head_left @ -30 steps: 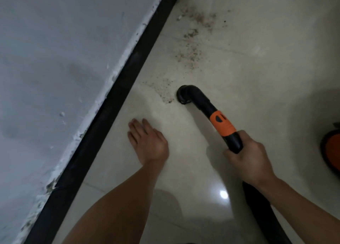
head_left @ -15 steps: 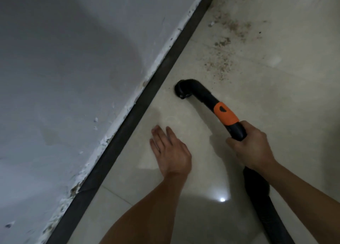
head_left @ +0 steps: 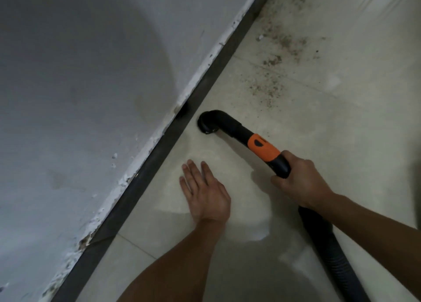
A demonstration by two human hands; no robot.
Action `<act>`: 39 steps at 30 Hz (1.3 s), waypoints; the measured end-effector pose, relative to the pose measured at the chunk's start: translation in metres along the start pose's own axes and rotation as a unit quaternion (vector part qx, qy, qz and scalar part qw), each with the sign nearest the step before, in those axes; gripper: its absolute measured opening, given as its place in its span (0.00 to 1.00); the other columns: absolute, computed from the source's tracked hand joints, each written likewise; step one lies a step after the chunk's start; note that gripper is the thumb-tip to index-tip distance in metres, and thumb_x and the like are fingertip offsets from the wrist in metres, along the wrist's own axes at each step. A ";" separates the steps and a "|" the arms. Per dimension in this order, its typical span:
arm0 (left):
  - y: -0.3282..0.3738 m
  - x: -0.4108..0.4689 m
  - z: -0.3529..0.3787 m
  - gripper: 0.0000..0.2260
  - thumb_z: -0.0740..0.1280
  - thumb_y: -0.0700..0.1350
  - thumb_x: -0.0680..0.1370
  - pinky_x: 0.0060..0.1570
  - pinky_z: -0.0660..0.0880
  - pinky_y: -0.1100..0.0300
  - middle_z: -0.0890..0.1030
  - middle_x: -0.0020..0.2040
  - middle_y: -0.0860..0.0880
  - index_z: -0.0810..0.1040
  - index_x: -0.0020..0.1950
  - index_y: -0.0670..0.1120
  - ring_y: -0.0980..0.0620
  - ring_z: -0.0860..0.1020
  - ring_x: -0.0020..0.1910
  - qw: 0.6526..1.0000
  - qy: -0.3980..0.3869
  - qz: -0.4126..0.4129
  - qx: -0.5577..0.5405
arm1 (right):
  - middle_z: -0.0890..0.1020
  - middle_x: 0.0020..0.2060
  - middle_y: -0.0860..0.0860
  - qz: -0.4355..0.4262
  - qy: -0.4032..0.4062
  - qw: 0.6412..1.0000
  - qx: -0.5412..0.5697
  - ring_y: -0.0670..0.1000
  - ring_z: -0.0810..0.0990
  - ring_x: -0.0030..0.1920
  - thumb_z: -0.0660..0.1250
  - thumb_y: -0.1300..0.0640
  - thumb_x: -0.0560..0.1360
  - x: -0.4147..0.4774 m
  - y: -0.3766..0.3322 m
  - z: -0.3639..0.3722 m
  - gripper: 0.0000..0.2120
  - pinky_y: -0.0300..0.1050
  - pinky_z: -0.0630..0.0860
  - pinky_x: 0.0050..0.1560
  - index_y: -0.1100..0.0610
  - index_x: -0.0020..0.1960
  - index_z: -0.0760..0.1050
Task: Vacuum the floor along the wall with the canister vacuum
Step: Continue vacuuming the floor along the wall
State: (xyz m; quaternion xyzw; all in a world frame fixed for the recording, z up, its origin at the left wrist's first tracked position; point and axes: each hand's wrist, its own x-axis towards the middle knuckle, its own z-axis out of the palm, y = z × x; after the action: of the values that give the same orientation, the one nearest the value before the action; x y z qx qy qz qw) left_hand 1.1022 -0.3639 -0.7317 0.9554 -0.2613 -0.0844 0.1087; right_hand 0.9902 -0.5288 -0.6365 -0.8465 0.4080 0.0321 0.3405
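So the right hand [head_left: 300, 183] is curled round the vacuum handle [head_left: 263, 147], nozzle [head_left: 207, 121] mouth-down on the floor [head_left: 319, 131] just beside the wall [head_left: 91, 96]. The left hand [head_left: 205, 194] lies flat, fingers [head_left: 206, 172] straight, near the wall too. The handle looks stiff and light, the hose [head_left: 330, 256] floppy, so that grip seems right.

**Surfaces and finishes: floor edge and vacuum**

- Floor [head_left: 319, 147]: pale tile, smooth and glossy, with a soft shine in the near part and thin joints between tiles.
- Grit [head_left: 268, 85]: brown, grainy specks that dull the tile farther along.
- Wall [head_left: 91, 96]: grey paint, matt and blotchy. Its lower edge is white, rough and chipped, like crumbling plaster.
- Skirting strip [head_left: 168, 142]: dark and smooth with a slight sheen; the material cannot be told.
- Vacuum pipe [head_left: 218, 119]: black plastic, smooth, semi-gloss.
- Collar [head_left: 263, 148]: orange plastic, matt.
- Hose [head_left: 325, 251]: black and ribbed, apparently flexible plastic.
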 end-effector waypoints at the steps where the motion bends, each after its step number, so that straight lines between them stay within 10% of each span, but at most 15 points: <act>1: -0.001 0.000 0.000 0.27 0.47 0.48 0.77 0.74 0.52 0.40 0.59 0.76 0.34 0.64 0.75 0.39 0.36 0.56 0.76 1.000 -0.003 0.000 0.002 | 0.78 0.32 0.50 0.000 -0.005 1.000 -0.012 0.54 0.78 0.33 0.72 0.61 0.68 -0.007 0.011 -0.009 0.11 0.47 0.72 0.34 0.53 0.45 0.71; 16: -0.003 -0.003 0.000 0.27 0.46 0.49 0.80 0.75 0.43 0.46 0.52 0.78 0.36 0.56 0.78 0.41 0.39 0.49 0.78 1.000 -0.004 0.018 0.012 | 0.78 0.30 0.53 0.139 0.145 0.976 0.079 0.53 0.77 0.30 0.72 0.60 0.69 -0.118 0.126 -0.028 0.10 0.45 0.70 0.29 0.51 0.41 0.71; 31: -0.008 0.024 -0.056 0.33 0.51 0.58 0.83 0.75 0.53 0.46 0.39 0.78 0.36 0.38 0.79 0.44 0.37 0.39 0.77 0.944 -0.267 0.086 0.172 | 0.76 0.35 0.55 0.064 0.069 0.995 0.011 0.59 0.77 0.35 0.69 0.53 0.72 0.003 0.062 -0.033 0.13 0.47 0.73 0.35 0.56 0.51 0.69; 39: 0.012 0.072 -0.029 0.27 0.48 0.54 0.83 0.76 0.45 0.49 0.43 0.79 0.38 0.47 0.79 0.45 0.41 0.41 0.78 0.991 -0.114 0.040 0.052 | 0.74 0.32 0.51 0.014 0.024 0.999 0.020 0.52 0.73 0.30 0.71 0.55 0.69 0.075 0.031 -0.035 0.12 0.41 0.64 0.29 0.55 0.46 0.68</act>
State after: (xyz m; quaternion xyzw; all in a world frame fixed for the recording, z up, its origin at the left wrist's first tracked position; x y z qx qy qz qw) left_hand 1.1641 -0.4062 -0.7079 0.9326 -0.3143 -0.1742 0.0320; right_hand 1.0108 -0.6136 -0.6516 -0.8344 0.4283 0.0086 0.3469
